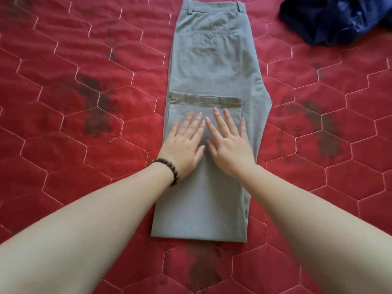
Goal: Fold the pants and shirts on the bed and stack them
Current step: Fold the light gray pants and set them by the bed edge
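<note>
Grey pants (214,66) lie lengthwise down the middle of the red bed, waistband at the far end. Their legs are folded back up, so the hems lie across the thigh part and a fold forms the near edge. My left hand (184,145), with a beaded bracelet on its wrist, rests flat on the folded legs with fingers spread. My right hand (230,143) lies flat beside it, fingers spread, almost touching the left. Neither hand grips the cloth.
A crumpled dark blue garment (339,18) lies at the far right corner of the view. The red quilted bedspread (84,102) with hexagon stitching and dark flower prints stretches out on both sides of the pants.
</note>
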`<state>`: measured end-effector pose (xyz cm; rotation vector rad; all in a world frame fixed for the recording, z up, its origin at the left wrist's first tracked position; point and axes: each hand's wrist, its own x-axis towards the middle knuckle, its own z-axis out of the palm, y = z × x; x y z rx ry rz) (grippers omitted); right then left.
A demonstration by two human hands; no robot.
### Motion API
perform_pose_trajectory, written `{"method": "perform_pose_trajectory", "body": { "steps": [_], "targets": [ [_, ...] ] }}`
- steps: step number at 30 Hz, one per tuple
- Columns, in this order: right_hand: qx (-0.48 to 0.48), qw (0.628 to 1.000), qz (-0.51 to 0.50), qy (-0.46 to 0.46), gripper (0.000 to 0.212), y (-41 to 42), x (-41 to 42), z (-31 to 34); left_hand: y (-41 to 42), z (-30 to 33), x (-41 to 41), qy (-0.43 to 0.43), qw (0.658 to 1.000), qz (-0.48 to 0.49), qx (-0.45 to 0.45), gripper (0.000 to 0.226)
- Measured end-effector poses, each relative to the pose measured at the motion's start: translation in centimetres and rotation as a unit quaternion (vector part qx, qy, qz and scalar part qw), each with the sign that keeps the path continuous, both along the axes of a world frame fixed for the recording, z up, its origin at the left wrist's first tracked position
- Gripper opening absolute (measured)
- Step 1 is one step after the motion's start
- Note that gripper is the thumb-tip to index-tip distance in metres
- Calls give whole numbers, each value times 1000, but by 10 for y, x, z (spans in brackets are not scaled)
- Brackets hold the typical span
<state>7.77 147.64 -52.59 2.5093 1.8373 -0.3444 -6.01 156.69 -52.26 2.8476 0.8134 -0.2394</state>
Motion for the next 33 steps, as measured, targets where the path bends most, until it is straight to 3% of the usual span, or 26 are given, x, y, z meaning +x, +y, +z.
{"method": "perform_pose_trajectory", "body": {
  "steps": [4, 9, 14, 17, 20, 22, 27, 30, 33],
  "targets": [
    [-21, 999, -33, -15, 61, -5, 5, -21, -2, -22, 0, 13, 1000, 1, 28, 67],
    [-42, 996, -76, -28, 60, -7, 34, -12, 28, -21, 1, 21, 996, 75, 37, 71],
    [55, 994, -62, 73, 61, 26, 69, 8, 87, -5, 33, -30, 993, 111, 21, 63],
    [1, 996, -52, 68, 67, 55, 85, 13, 111, 5, 46, -34, 996, 81, 27, 48],
    [5, 998, -53, 37, 48, 70, 92, 17, 120, 11, 48, -22, 997, 69, 10, 31],
    [33, 994, -66, 81, 32, 72, 94, 20, 124, 14, 47, -24, 998, 61, -17, 25],
    [82, 983, -84, 144, 21, 84, 103, 29, 141, 22, 53, -110, 991, 62, -51, 17],
    [134, 969, -141, 154, 18, 105, 110, 30, 149, 25, 68, -200, 970, 125, -55, 16],
    [142, 958, -191, 162, 19, 122, 115, 23, 155, 20, 84, -226, 950, 196, -91, 17]
  ]
}}
